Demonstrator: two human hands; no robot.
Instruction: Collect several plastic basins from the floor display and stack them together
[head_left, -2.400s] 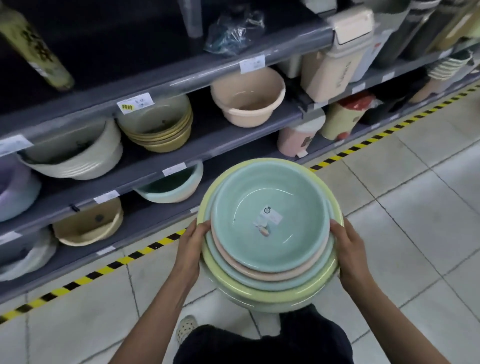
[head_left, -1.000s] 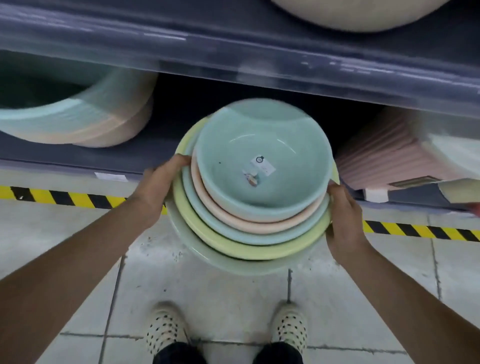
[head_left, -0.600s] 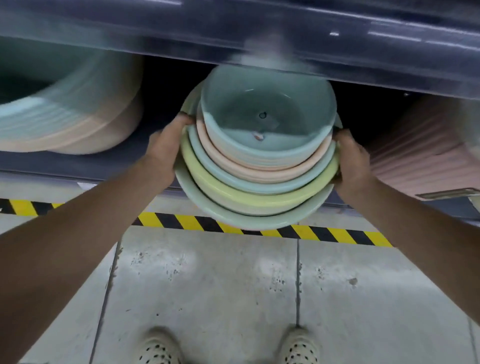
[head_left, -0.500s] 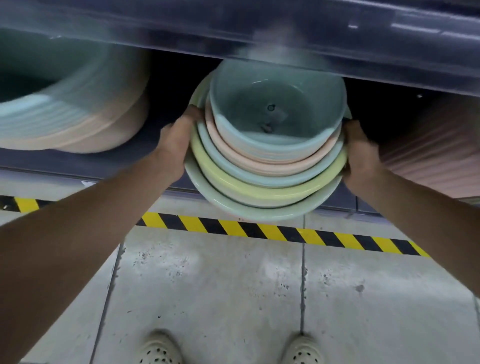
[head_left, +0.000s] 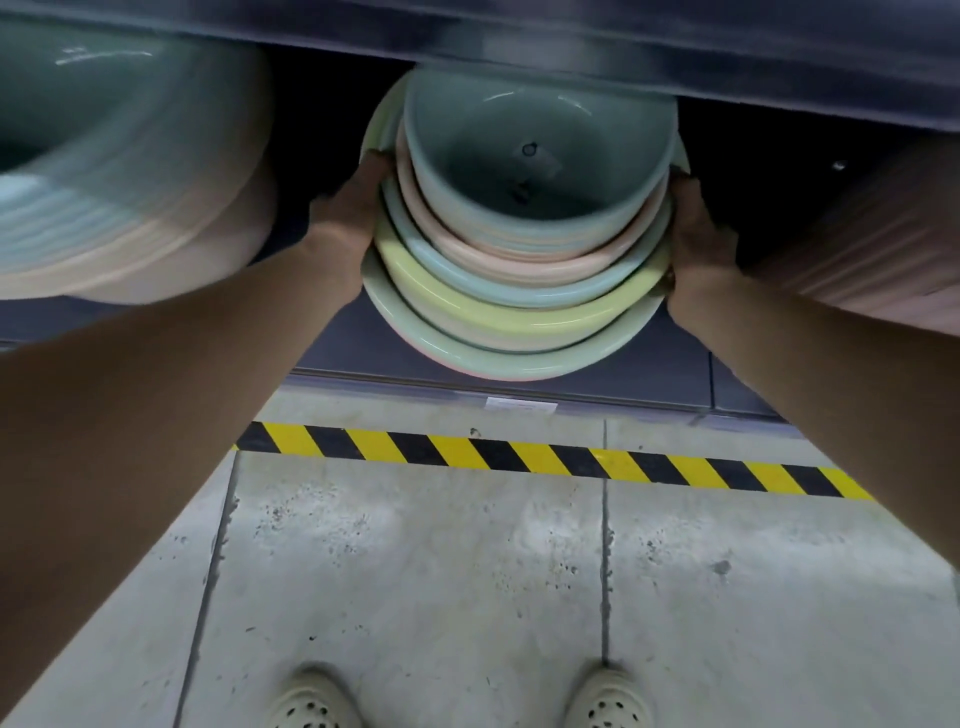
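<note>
A nested stack of plastic basins (head_left: 519, 291), teal, pink, blue, yellow and pale green, tilts toward me on the bottom shelf (head_left: 675, 384). The teal top basin (head_left: 535, 166) has a label inside and sits just under the shelf above. My left hand (head_left: 350, 208) grips the stack's left rims. My right hand (head_left: 698, 234) grips the right rims. The fingertips of both hands are hidden behind the basins.
A blurred stack of teal and pink basins (head_left: 119, 192) stands to the left on the same shelf, pink ribbed ware (head_left: 872, 260) to the right. The upper shelf edge (head_left: 571, 47) hangs low overhead. Yellow-black tape (head_left: 545, 457) crosses the floor; my shoes (head_left: 311, 701) stand below.
I carried the stack forward and down into the bottom shelf, under the upper shelf's edge. It now leans further toward me, and both hands kept their hold throughout.
</note>
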